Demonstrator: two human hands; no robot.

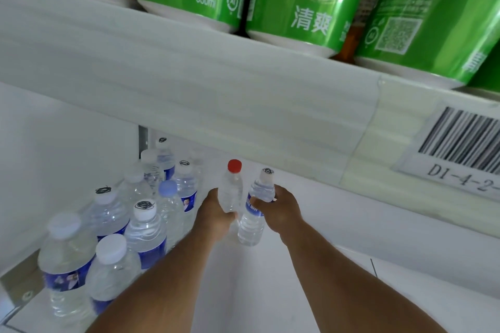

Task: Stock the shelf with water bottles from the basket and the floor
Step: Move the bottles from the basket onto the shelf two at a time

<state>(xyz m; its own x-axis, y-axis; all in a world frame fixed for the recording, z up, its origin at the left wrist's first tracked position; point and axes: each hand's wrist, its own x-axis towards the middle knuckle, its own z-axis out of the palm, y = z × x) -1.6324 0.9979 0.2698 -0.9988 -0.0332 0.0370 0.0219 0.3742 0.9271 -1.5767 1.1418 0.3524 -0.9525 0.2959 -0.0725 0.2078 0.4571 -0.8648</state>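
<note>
The left hand (216, 215) gripped an upright red-capped bottle (232, 188), the right hand (281, 209) a white-capped bottle (257, 211) leaning cap-rightward, above the shelf (270, 278).

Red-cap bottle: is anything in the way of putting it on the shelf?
Nothing visible. The left hand holds the red-cap bottle over bare shelf; the standing bottles are off to its left, not in front.

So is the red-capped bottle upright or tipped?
Upright: the red-capped bottle stands cap-up in the left hand, base near the shelf.
</note>
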